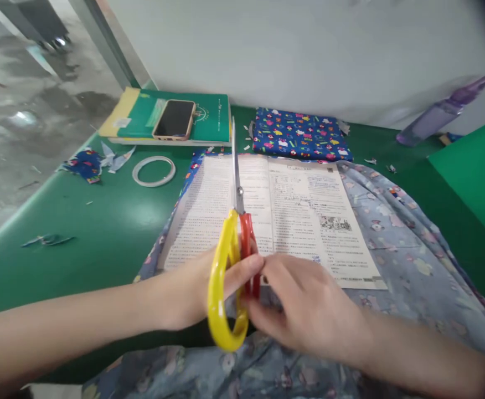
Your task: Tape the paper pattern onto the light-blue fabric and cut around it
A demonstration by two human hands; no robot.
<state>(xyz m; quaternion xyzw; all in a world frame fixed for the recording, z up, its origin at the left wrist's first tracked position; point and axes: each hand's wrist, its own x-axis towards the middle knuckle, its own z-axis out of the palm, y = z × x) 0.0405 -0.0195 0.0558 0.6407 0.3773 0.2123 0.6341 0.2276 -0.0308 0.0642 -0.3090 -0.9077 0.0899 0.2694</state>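
Note:
Scissors (227, 282) with one yellow and one red handle stand out in front of me, blades closed and pointing away. My left hand (196, 285) has its fingers around the handles, partly behind the yellow loop. The fingers of my right hand (309, 302) are closed at the red handle, touching the left fingertips. Beneath the scissors lies an open printed book (321, 221), its pages flat on patterned cloth (396, 238). The cloth's blue printed side shows along the book's left and top edges, and more of it spreads below my hands.
Behind the book are a folded blue patterned cloth (300, 134) and a phone (175, 119) on a green book (215, 119). A tape roll (154, 171) and cloth scraps (83, 165) lie left. A purple spray bottle (431, 119) leans at the back right of the green table (113, 221).

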